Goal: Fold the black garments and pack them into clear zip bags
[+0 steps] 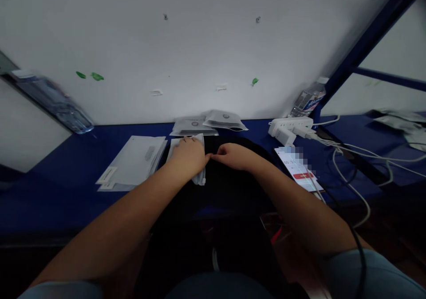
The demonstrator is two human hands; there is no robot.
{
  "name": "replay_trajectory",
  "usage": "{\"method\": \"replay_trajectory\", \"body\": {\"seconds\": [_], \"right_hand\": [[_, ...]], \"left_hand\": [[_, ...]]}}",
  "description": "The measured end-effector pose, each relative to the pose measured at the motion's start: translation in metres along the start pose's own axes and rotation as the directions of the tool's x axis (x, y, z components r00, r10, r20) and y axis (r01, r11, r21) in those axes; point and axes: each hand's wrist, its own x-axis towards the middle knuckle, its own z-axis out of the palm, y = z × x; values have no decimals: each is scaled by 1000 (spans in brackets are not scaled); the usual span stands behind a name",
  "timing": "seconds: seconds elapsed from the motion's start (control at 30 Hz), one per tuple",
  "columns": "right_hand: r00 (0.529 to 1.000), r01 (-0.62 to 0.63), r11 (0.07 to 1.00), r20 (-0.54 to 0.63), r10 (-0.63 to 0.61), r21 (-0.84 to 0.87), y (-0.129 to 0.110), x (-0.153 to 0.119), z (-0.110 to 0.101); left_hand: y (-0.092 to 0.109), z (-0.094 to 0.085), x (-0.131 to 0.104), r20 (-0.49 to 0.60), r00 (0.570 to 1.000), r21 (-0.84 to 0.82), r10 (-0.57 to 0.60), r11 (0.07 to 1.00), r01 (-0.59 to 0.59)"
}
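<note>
Frosted slider bag (199,180) beneath left hand (190,152)

I see the bag's slider edge running front to back, left of the right hand (234,156). The left's fingers curl over it, grip unclear; the right is pinched closed by the left thumb, contents unseen.

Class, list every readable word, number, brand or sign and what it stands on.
"00:" on the white-screened rectangular phone; following digits obscured, sign on red button unclear.
Clear plastic bottle, right, blue label: too blurred.
Flat pale translucent bags, left: print, white stickers too small.
Two pale bags at the back: round marks, print too small.
Pale zip bag under the left hand: none legible.
</note>
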Motion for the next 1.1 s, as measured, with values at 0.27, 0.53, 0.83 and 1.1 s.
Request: {"method": "replay_trajectory", "body": {"seconds": [0.27,0.53,0.83,1.1], "right_hand": [[981,12,1000,195,-13,5,13,7,-9],[977,5,1000,214,-8,15,17,10,-11],[966,110,990,246,-85,-91,19,6,-20],[964,152,969,247,-101,-197,27,7,-28]], "left_hand": [[-42,14,-19,6,907,15,420,907,-420],[-78,16,-46,-38,820,35,571,821,-570],[-50,20,-48,-122,930,191,346,928,-320],[-78,22,-37,-144,787,176,601,798,-577]]}}
